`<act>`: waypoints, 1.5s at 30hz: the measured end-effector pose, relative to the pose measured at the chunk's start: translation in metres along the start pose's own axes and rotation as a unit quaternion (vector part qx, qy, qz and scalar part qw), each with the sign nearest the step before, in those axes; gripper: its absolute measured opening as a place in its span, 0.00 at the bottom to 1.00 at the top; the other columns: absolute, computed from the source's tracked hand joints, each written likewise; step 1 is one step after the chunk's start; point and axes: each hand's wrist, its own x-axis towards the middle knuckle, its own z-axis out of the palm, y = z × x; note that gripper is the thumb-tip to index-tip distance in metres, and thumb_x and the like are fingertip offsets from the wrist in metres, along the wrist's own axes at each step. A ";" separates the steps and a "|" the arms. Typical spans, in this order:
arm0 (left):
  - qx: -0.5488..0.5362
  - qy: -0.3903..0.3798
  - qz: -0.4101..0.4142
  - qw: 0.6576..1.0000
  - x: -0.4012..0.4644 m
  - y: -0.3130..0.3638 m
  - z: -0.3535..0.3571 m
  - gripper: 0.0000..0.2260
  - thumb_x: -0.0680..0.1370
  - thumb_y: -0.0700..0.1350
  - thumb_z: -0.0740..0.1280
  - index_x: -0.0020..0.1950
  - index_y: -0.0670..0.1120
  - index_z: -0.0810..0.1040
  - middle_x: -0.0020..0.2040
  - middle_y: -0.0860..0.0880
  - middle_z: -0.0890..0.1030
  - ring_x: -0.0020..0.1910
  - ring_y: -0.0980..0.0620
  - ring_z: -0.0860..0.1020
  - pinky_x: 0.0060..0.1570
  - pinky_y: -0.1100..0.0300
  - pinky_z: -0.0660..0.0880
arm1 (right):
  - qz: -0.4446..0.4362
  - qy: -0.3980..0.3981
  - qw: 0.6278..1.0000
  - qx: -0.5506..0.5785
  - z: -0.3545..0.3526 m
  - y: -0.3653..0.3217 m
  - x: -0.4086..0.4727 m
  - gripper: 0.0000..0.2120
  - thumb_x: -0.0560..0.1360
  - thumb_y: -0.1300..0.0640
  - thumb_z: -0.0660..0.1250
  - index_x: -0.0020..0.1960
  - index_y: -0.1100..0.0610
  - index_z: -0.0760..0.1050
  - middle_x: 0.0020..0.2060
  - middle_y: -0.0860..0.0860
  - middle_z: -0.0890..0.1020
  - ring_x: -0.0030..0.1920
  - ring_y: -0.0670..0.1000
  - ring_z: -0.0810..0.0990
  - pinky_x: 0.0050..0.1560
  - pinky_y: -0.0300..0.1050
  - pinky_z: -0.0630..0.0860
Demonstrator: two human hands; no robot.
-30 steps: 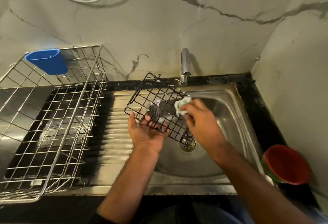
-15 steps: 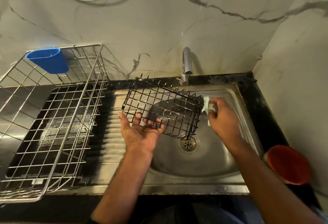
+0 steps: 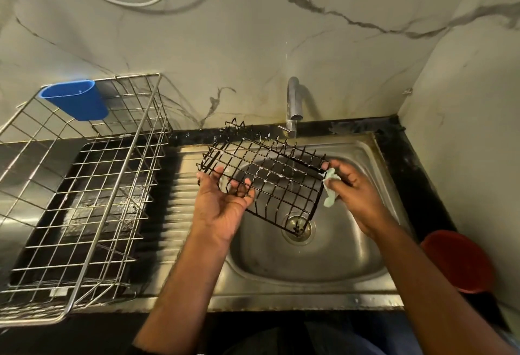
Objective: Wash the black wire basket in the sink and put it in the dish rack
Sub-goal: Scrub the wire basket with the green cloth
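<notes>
The black wire basket (image 3: 267,178) hangs tilted over the sink (image 3: 363,256) under the tap's (image 3: 293,101) thin stream, its left edge resting on the left hand (image 3: 222,205) with fingers hooked through the mesh, while the right hand (image 3: 351,188) pinches a pale scrub pad (image 3: 329,188) against its right rim. With only 1 loose, wet hold, a hard scrub could likely tip the basket into the bowl or snag fingers. The dish rack (image 3: 84,199) waits at left; soap on the wires is hard to make out.

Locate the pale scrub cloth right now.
In the head view, the scrub cloth is in the right hand, against the right end of the black wire basket, over the sink.
</notes>
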 end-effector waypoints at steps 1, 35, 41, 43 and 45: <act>0.007 -0.016 0.009 1.000 0.000 0.003 0.001 0.18 0.81 0.62 0.60 0.51 0.48 0.77 0.38 0.45 0.72 0.42 0.50 0.71 0.56 0.49 0.74 | -0.014 -0.002 1.000 -0.005 -0.001 -0.001 0.000 0.19 0.78 0.65 0.66 0.55 0.41 0.81 0.48 0.41 0.83 0.52 0.50 0.80 0.54 0.49 0.77; 0.259 0.099 -0.024 0.961 0.001 -0.022 -0.014 0.07 0.80 0.36 0.66 0.42 0.41 0.77 0.33 0.46 0.74 0.17 0.56 0.70 0.15 0.66 0.66 | -0.198 0.005 0.944 -0.265 0.011 -0.056 -0.013 0.12 0.79 0.59 0.67 0.60 0.46 0.78 0.53 0.43 0.76 0.50 0.41 0.79 0.41 0.22 0.71; 0.311 0.078 -0.040 0.946 0.002 -0.025 -0.010 0.10 0.79 0.34 0.69 0.57 0.40 0.72 0.34 0.44 0.76 0.22 0.51 0.76 0.20 0.59 0.75 | -0.198 0.028 0.938 -0.285 0.008 -0.057 -0.014 0.15 0.79 0.58 0.68 0.66 0.50 0.78 0.48 0.41 0.73 0.45 0.31 0.75 0.44 0.17 0.65; 0.379 0.048 -0.005 0.924 -0.002 -0.036 -0.006 0.17 0.79 0.34 0.68 0.61 0.48 0.67 0.35 0.45 0.74 0.23 0.51 0.76 0.24 0.55 0.77 | -0.205 0.002 0.940 -0.271 0.015 -0.056 -0.014 0.16 0.79 0.58 0.69 0.66 0.50 0.78 0.46 0.41 0.74 0.44 0.32 0.74 0.43 0.20 0.66; 0.479 -0.010 0.044 0.877 -0.008 -0.047 -0.004 0.19 0.80 0.33 0.67 0.64 0.50 0.66 0.37 0.46 0.77 0.24 0.51 0.76 0.29 0.50 0.79 | -0.203 -0.020 0.941 -0.271 0.022 -0.052 -0.013 0.16 0.78 0.59 0.70 0.65 0.50 0.79 0.46 0.43 0.75 0.43 0.35 0.74 0.43 0.21 0.66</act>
